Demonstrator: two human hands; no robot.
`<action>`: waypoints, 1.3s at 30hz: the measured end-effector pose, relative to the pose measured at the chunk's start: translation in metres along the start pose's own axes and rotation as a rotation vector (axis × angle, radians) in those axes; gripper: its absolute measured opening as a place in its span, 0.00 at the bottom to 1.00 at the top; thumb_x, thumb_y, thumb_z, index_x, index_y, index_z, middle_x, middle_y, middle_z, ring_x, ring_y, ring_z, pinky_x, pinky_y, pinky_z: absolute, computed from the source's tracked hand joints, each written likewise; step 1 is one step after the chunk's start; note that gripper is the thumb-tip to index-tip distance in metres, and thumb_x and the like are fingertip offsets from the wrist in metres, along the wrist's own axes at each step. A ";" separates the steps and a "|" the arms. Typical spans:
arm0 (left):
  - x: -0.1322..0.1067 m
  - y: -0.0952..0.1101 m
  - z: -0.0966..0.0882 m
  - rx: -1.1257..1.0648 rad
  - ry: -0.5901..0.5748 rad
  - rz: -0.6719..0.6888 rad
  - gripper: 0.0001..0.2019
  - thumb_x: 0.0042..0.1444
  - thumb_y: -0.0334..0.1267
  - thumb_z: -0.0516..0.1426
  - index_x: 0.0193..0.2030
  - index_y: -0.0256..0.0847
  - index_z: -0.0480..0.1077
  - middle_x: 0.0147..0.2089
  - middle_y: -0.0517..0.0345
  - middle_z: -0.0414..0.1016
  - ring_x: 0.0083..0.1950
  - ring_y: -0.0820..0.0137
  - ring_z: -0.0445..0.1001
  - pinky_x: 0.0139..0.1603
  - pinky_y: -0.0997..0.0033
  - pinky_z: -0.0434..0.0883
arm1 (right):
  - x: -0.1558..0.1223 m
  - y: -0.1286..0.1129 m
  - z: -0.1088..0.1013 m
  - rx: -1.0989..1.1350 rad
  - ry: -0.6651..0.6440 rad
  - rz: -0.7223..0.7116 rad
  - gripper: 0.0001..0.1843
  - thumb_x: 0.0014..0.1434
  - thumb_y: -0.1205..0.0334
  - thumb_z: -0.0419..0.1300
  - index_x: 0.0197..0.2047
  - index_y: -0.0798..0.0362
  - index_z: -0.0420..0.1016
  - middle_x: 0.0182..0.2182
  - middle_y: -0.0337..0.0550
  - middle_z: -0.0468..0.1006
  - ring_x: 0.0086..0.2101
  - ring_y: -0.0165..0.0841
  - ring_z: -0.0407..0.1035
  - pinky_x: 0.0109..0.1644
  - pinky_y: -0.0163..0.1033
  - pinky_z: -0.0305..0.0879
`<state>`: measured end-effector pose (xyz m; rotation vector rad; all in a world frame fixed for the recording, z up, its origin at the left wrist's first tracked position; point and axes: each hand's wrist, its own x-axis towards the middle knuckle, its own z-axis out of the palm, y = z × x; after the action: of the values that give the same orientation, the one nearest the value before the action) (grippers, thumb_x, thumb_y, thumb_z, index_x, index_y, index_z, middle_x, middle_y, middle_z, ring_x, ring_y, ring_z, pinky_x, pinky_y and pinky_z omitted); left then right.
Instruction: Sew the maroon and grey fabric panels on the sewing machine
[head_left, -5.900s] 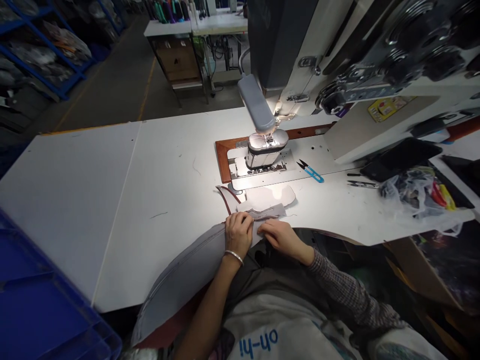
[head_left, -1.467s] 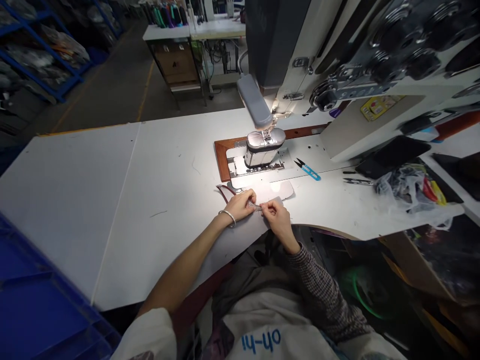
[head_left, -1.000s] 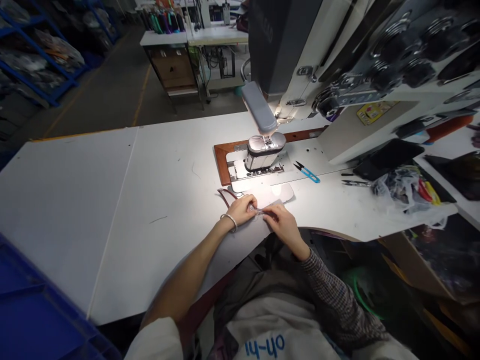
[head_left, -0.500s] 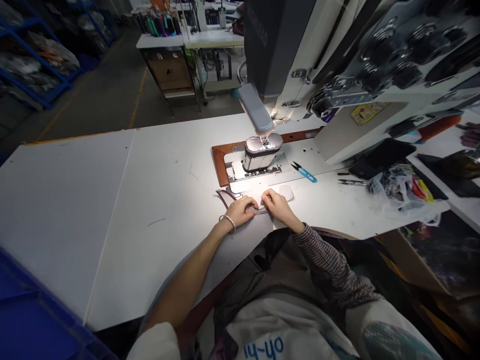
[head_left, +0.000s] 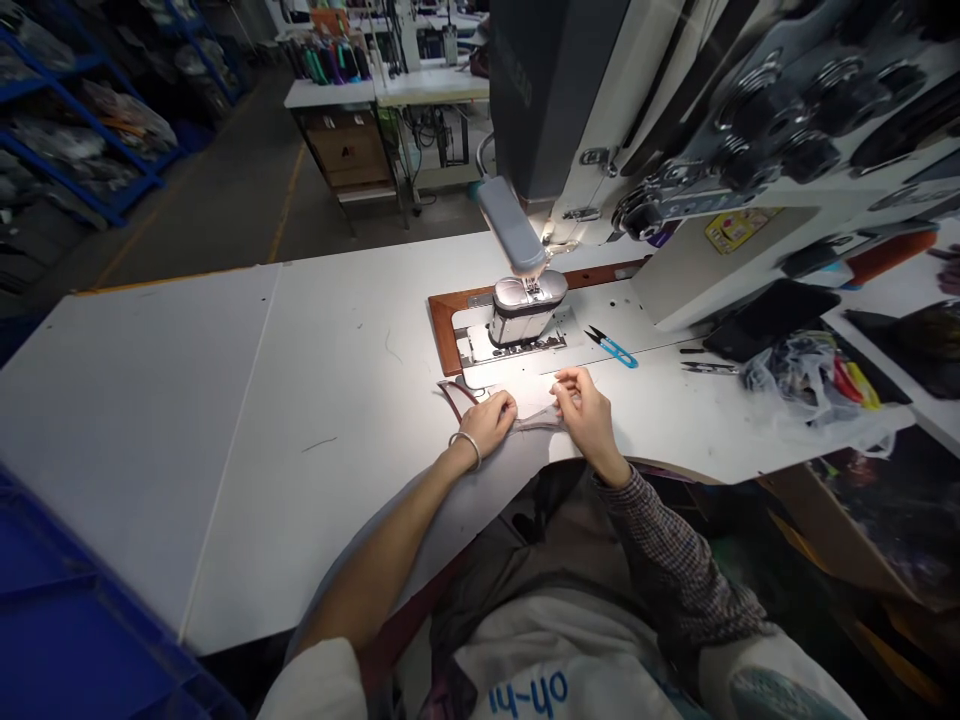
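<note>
My left hand [head_left: 493, 417], with a metal bangle on the wrist, rests closed on a grey fabric piece [head_left: 525, 445] at the near edge of the white table [head_left: 315, 350]. My right hand [head_left: 587, 405] pinches the right end of the same piece, fingers curled, close to a small pale cut part [head_left: 534, 398]. A seamed edge runs between the two hands. The sewing machine's post and presser foot [head_left: 525, 300] stand just beyond the hands under a bright lamp [head_left: 510, 225].
Blue thread snips [head_left: 613, 347] lie right of the machine post. A dark strap [head_left: 450, 395] curls left of my left hand. Black tools [head_left: 705, 367] and a plastic bag of bits [head_left: 817, 380] sit at right. A blue crate [head_left: 67, 620] stands at lower left.
Both hands moved up from the table's near edge toward the machine with the grey piece. In the last half second my right hand slid right along the piece, away from the left.
</note>
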<state>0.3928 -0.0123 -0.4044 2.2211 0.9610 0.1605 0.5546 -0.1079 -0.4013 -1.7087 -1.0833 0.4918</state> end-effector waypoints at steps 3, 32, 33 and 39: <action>0.002 -0.003 0.000 -0.055 0.011 -0.038 0.06 0.64 0.39 0.50 0.39 0.44 0.67 0.36 0.61 0.74 0.37 0.69 0.71 0.38 0.72 0.61 | -0.008 -0.007 -0.005 -0.105 -0.276 -0.239 0.10 0.65 0.66 0.51 0.47 0.51 0.70 0.41 0.45 0.76 0.40 0.35 0.71 0.43 0.38 0.66; -0.008 -0.004 -0.008 -0.164 -0.084 0.172 0.02 0.53 0.34 0.60 0.32 0.40 0.70 0.34 0.60 0.70 0.37 0.71 0.68 0.40 0.73 0.65 | -0.037 0.005 0.005 -0.250 -0.511 0.113 0.12 0.52 0.72 0.53 0.34 0.53 0.77 0.18 0.33 0.67 0.23 0.30 0.62 0.31 0.33 0.53; -0.008 -0.004 -0.005 -0.134 -0.065 0.162 0.01 0.53 0.33 0.59 0.31 0.40 0.70 0.33 0.59 0.70 0.37 0.71 0.68 0.41 0.72 0.65 | -0.035 0.005 0.005 -0.256 -0.506 0.094 0.12 0.52 0.72 0.53 0.33 0.53 0.77 0.19 0.34 0.69 0.23 0.30 0.62 0.31 0.33 0.53; -0.004 -0.005 0.002 -0.073 -0.048 0.106 0.01 0.53 0.31 0.60 0.32 0.40 0.71 0.34 0.60 0.71 0.37 0.71 0.69 0.41 0.72 0.65 | -0.041 0.009 0.016 -0.216 -0.417 -0.006 0.09 0.55 0.70 0.54 0.29 0.53 0.76 0.24 0.38 0.77 0.25 0.30 0.65 0.32 0.33 0.54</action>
<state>0.3880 -0.0138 -0.4082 2.1997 0.7993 0.1867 0.5255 -0.1348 -0.4224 -1.8343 -1.4826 0.7746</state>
